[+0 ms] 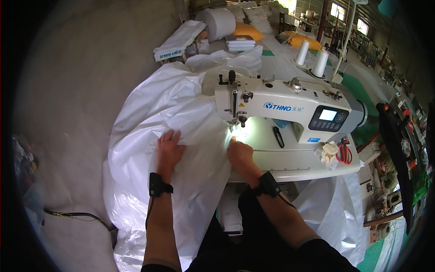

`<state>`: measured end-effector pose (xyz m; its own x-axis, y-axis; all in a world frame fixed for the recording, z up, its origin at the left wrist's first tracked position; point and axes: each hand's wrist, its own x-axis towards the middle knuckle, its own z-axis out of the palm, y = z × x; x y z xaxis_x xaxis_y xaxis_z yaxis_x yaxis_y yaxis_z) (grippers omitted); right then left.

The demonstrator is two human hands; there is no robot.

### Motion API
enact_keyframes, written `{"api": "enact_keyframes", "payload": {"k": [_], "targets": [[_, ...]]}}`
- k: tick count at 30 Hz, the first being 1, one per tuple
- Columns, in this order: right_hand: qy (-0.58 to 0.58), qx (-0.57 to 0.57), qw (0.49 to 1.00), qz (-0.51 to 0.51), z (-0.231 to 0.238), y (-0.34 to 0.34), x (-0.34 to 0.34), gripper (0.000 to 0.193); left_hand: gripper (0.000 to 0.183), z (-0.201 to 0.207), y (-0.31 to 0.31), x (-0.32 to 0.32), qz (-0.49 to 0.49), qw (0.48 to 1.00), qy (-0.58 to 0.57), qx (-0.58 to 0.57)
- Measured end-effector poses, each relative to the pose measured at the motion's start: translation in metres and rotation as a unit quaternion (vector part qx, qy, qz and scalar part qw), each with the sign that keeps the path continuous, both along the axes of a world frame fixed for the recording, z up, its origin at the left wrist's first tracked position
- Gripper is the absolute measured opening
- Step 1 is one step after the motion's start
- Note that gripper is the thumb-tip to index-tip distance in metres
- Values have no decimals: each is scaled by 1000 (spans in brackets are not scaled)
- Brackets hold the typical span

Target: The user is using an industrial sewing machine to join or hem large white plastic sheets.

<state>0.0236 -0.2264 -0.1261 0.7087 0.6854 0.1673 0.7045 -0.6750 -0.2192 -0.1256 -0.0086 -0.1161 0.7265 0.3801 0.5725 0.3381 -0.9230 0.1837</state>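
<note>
A large white plastic-like sheet [149, 118] drapes over the left side of the table and down to the floor. My left hand [169, 149] lies flat on it, fingers apart, left of the needle. At the sheet's right edge, my right hand [240, 153] is closed, its fingertips at the material just in front of the needle area. A white sewing machine [281, 97] stands over this spot, its lamp lighting the needle area [232, 128]. The curled fingers partly hide what the right hand grips. Black bands circle both wrists.
Black thread snips [278, 137] lie on the machine bed. Red-handled scissors [344, 154] and a crumpled cream scrap [328, 153] sit at its right end. Two white thread cones [320, 63] stand behind. A big white roll [216, 23] and folded white stacks [240, 42] are at the back.
</note>
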Motion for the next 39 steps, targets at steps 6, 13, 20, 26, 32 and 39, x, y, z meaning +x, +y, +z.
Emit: {"api": "enact_keyframes", "payload": {"k": [6, 13, 20, 26, 32, 39], "targets": [[1, 1, 1000, 9, 5, 0, 4, 42, 50, 2, -1, 1, 4, 1000, 9, -18], [-34, 18, 999, 33, 1, 10, 4, 29, 54, -3, 9, -16, 35, 998, 52, -3], [-61, 52, 997, 23, -13, 0, 23, 23, 67, 16, -57, -54, 132, 973, 187, 37], [-60, 25, 998, 21, -8, -2, 19, 26, 52, 15, -12, -188, 344, 922, 129, 118], [-47, 197, 979, 32, -9, -13, 2, 30, 14, 111, -14, -248, 245, 952, -43, 180], [143, 366, 918, 54, -35, -51, -23, 26, 8, 237, -144, -237, -185, 976, 109, -28]]}}
